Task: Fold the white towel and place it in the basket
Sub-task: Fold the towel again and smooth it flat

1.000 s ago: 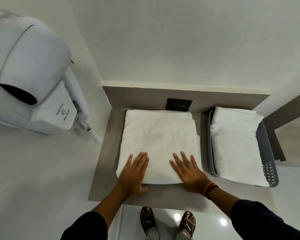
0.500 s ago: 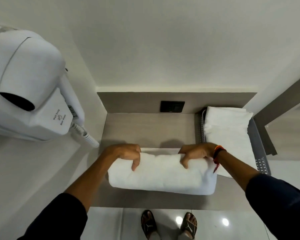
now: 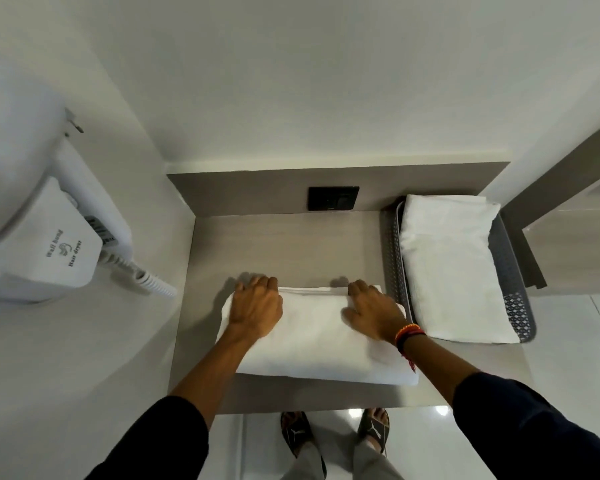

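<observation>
The white towel lies folded into a thick, narrow rectangle on the near half of the grey shelf. My left hand rests palm-down on its left end, fingers curled over the far edge. My right hand presses flat on its right end, also at the far edge. Neither hand lifts the towel. To the right stands the grey perforated basket, with another folded white towel lying inside it.
A wall-mounted white hair dryer with a coiled cord hangs on the left wall. A black socket plate sits on the shelf's back panel. The shelf's far half is bare wood. My sandalled feet show on the glossy floor below.
The towel was spread wide a second ago; the far half has been folded toward me. Both hands gripped its top edge half a second ago and now lie flat on the folded towel.
</observation>
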